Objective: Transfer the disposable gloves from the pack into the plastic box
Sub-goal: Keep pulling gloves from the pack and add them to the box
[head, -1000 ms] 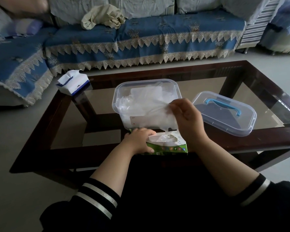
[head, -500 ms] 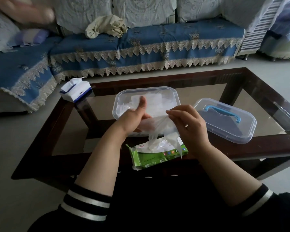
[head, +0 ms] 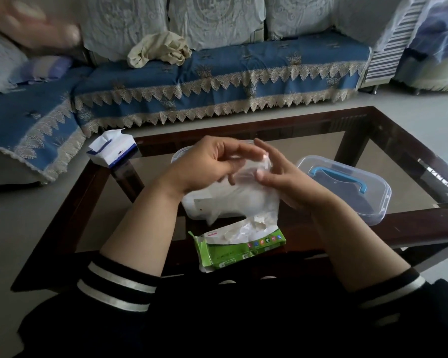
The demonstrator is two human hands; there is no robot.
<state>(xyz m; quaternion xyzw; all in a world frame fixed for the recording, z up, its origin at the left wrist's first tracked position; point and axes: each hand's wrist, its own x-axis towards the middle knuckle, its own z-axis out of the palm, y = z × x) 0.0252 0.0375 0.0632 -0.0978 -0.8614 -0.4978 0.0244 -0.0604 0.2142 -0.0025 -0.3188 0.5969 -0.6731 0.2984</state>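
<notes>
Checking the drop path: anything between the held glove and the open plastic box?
Nothing visible. Both hands, left hand and right hand, hold the glove right over the plastic box; its lid lies aside, to the right.

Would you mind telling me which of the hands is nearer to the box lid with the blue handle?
Right. The right hand is just left of the lid; the left hand is farther left.
</notes>
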